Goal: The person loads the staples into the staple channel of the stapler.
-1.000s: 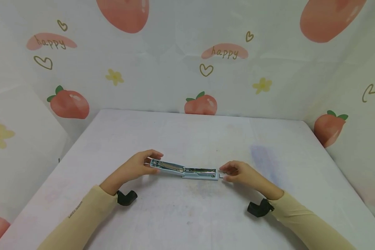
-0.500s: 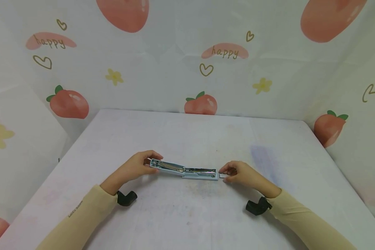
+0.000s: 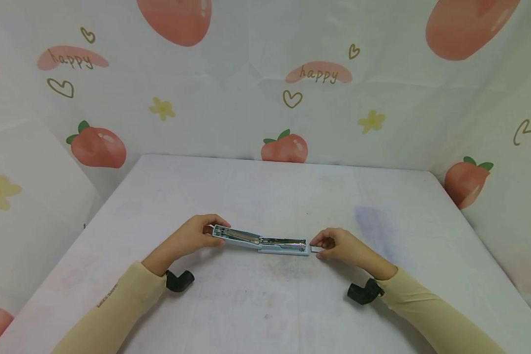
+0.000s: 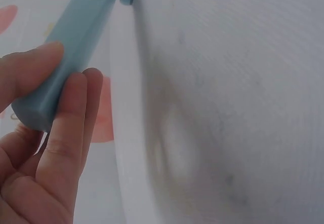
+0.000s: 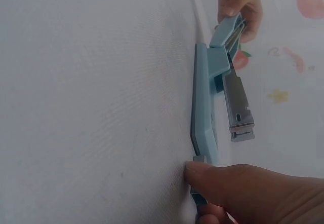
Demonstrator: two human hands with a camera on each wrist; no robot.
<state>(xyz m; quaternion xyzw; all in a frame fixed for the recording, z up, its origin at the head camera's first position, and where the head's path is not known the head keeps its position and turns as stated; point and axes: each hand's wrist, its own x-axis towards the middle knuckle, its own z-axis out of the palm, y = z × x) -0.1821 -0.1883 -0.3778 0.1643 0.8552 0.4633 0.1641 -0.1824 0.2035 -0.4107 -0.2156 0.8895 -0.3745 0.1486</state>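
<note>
A light blue stapler (image 3: 283, 250) lies spread wide on the table, its base flat and its cover (image 3: 238, 240) swung back to the left, slightly raised. My left hand (image 3: 188, 239) grips the cover's end between thumb and fingers; the left wrist view shows the cover's smooth outer side (image 4: 83, 29). At the base's right end, my right hand (image 3: 342, 247) pinches a small blue-grey tab (image 5: 199, 197). Whether that tab is joined to the base is hard to tell. The metal staple magazine (image 5: 237, 100) stands above the base in the right wrist view.
A white table (image 3: 265, 309) with faint stains lies under both hands. Behind it hangs a white cloth (image 3: 230, 118) printed with peaches, hearts and flowers. Black wrist mounts (image 3: 180, 280) sit at both sleeve cuffs.
The right wrist has shifted very slightly to the left and away from me. Otherwise the stapler and both hands' holds look the same.
</note>
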